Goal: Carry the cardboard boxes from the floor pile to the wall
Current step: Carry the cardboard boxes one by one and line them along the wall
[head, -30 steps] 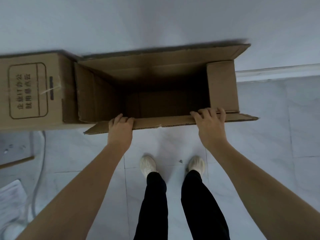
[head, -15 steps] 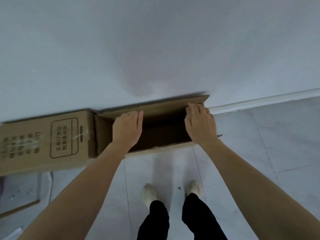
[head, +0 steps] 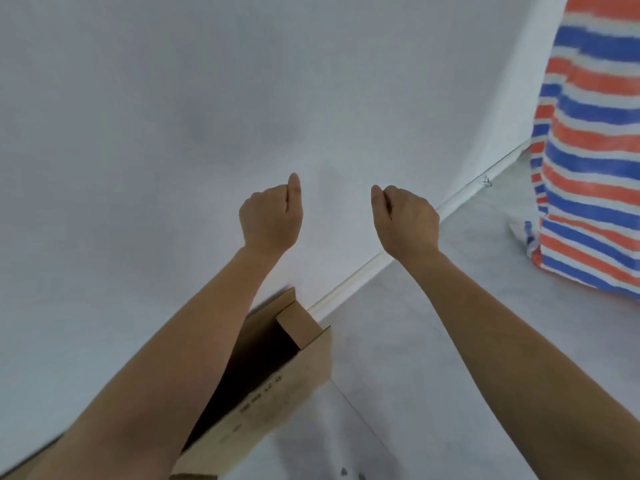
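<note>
An open brown cardboard box [head: 287, 386] stands on the floor against the white wall [head: 138, 133], its flaps up and its dark inside showing. My left forearm hides the box's left part. My left hand [head: 272, 216] is raised in front of the wall, fingers curled into a loose fist, holding nothing. My right hand [head: 405, 220] is beside it at the same height, also curled and holding nothing. Both hands are well above the box and apart from it.
A white baseboard [head: 349, 285] runs along the foot of the wall. A large red, blue and white striped woven bag [head: 588, 150] stands at the right on the pale tiled floor [head: 450, 375].
Both hands have let go of the open box and risen away from it. The view has swung up and to the right, so the box now sits low left and the striped bag appears.
</note>
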### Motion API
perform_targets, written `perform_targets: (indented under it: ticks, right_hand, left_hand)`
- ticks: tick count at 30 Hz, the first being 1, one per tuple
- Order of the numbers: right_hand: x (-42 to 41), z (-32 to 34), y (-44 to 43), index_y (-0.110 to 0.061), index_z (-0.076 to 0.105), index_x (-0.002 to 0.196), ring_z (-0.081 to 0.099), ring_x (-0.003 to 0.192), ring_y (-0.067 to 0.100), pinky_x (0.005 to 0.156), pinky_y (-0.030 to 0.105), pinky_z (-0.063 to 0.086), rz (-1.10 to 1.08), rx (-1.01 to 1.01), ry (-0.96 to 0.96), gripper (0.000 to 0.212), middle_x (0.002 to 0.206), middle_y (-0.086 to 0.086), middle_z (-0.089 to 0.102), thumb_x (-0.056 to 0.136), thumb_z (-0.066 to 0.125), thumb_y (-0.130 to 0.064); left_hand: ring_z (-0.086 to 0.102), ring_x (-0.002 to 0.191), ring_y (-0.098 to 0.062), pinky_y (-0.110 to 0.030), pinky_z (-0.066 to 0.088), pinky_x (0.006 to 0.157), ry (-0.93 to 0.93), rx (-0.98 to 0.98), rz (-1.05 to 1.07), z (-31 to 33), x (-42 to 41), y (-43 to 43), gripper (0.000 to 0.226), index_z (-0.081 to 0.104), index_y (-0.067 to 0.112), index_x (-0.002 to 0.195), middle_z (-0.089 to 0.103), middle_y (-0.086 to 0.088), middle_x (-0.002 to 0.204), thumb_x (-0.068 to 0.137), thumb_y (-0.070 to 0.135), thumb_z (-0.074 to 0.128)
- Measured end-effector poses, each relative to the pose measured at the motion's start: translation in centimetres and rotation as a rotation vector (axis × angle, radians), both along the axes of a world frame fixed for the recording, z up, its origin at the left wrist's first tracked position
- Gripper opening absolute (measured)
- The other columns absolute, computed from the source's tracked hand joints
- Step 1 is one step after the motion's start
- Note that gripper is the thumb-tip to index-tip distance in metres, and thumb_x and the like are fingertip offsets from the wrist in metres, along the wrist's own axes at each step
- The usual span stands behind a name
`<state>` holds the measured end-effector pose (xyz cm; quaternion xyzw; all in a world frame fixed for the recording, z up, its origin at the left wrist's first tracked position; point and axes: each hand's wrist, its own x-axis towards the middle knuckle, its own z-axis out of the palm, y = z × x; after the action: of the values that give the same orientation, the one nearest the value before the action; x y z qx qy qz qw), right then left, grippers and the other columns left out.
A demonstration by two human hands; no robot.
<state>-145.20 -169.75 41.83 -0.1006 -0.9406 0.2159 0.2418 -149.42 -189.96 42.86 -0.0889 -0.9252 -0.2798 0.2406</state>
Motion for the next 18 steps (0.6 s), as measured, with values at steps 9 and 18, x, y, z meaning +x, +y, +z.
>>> perform_targets:
  ticks: [9, 18]
  right_hand:
    - [17.7, 9.9, 21.0, -0.008, 0.051, 0.065, 0.051, 0.048, 0.022, 0.053, 0.032, 0.049, -0.21, 0.036, 0.263, 0.053, 0.054, 0.004, 0.05, 0.106, 0.04, -0.039]
    - [37.3, 6.7, 44.2, -0.022, 0.054, 0.08, 0.047, 0.054, 0.006, 0.054, 0.018, 0.032, -0.539, -0.064, 0.146, 0.038, 0.061, -0.012, 0.047, 0.105, 0.042, -0.047]
  left_hand:
    - [0.025, 0.041, -0.019, -0.032, 0.017, 0.046, 0.217, 0.067, -0.243, 9.9, 13.3, 22.5, 0.057, 0.022, 0.016, 0.051, 0.025, 0.002, 0.042, 0.105, 0.035, 0.028]
    - [0.028, 0.038, -0.012, -0.021, 0.017, 0.047, 0.189, 0.137, -0.621, 9.3, 28.9, 48.4, 0.056, 0.022, 0.024, 0.051, 0.027, 0.011, 0.044, 0.105, 0.035, 0.033]
